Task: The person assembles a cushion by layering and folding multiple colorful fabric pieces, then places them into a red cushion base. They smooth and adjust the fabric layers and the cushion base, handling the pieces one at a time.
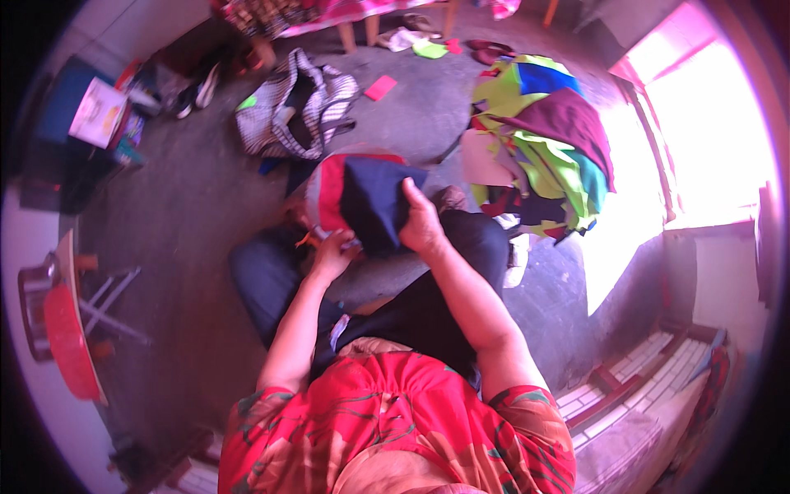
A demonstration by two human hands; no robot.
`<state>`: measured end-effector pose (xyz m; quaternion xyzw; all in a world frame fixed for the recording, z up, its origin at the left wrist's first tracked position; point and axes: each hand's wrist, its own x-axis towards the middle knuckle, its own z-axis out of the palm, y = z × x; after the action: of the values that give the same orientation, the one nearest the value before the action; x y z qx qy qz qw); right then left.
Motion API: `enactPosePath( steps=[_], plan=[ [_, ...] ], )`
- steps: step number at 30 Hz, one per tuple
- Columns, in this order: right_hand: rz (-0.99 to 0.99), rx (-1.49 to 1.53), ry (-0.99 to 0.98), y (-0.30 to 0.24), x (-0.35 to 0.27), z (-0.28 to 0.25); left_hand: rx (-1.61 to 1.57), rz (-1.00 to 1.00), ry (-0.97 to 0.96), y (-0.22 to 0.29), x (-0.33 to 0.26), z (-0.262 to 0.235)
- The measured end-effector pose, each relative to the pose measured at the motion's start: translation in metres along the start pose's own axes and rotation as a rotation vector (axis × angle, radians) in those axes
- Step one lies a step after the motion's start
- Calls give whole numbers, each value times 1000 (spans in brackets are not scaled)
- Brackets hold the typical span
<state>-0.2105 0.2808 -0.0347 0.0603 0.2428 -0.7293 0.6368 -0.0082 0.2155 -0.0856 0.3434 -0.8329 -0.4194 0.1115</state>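
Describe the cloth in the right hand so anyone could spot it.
Find the dark-trousered knees near the picture's middle. Just beyond them, the right hand holds the cloth, the left hand at its lower left. Being navy with a red strip sets it apart from the checked bag and bright fabric heap.

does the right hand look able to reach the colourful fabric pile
Probably yes: the colourful fabric pile lies beyond the right knee and the way over looks open, though the right hand is occupied with the navy cloth.
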Motion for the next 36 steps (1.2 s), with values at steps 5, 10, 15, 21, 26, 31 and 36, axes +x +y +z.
enactPosePath(
  steps=[5, 10, 15, 21, 26, 31, 36],
  plan=[
    [43, 31, -94, -1, -4, 1, -706, -214, 15, 25, 5, -27],
    [148, 71, -98, -2, -9, 5, -1005, -214, -36, 54, 3, -39],
    [134, 24, -101, -1, -6, 0, -769, -295, -323, 24, 6, -30],
    [8, 52, -113, -5, -6, 3, -1015, -116, -63, 51, 2, -35],
    [-40, 38, -177, -10, -6, 4, -1012, -190, -87, 50, 7, -70],
    [-215, -170, -22, -7, -1, 4, -763, -153, -124, 32, 32, -102],
    [-341, -340, 86, -12, 2, 12, -563, -225, -230, 55, 64, -141]
  ],
)
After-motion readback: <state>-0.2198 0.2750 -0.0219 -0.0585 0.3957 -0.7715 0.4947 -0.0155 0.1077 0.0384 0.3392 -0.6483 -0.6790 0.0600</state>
